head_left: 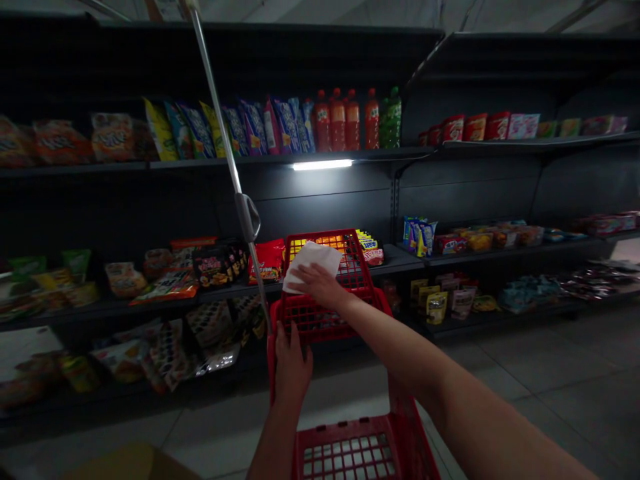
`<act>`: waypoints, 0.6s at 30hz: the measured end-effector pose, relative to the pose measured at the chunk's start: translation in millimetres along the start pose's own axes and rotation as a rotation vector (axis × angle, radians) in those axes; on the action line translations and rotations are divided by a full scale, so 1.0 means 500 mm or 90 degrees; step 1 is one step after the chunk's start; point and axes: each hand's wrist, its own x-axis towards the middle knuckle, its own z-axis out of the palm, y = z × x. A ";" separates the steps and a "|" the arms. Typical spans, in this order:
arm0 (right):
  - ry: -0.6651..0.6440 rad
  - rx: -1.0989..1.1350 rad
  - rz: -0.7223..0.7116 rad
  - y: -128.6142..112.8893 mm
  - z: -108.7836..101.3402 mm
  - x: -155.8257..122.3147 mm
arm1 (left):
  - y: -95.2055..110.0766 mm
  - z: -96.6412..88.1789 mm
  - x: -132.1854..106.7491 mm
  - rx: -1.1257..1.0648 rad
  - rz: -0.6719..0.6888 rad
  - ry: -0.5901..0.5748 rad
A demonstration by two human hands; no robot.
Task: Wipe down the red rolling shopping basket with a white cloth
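Dim shelves (200,163) — right fingers (304,272) spread on white cloth (326,256), left fingers (294,339) extended against red cart (400,430).

The red cart (353,430) looks like smooth plastic, the white wipe (320,256) looks matt like paper or cloth, and the pole (216,100) is shiny metal.

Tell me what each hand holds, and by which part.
The right hand lies flat over the white cloth's lower part, not visibly gripping it. The left hand touches the red shopping cart's left side; gripping cannot be told.
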 end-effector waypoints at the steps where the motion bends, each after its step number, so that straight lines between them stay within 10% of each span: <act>1: 0.013 -0.007 0.024 0.028 -0.005 -0.016 | -0.003 0.002 -0.002 -0.005 -0.007 0.000; 5: 0.131 -0.022 0.289 0.137 -0.026 -0.085 | -0.005 0.010 -0.003 -0.029 -0.039 0.015; 9: 0.212 -0.013 0.465 0.137 -0.013 -0.039 | 0.004 0.019 0.001 -0.050 -0.048 0.022; 14: 0.051 0.055 0.262 0.031 0.049 0.124 | 0.004 0.023 -0.006 -0.043 -0.030 0.007; 18: -0.017 0.057 0.121 0.056 0.042 0.138 | -0.011 0.012 -0.016 -0.026 -0.029 0.004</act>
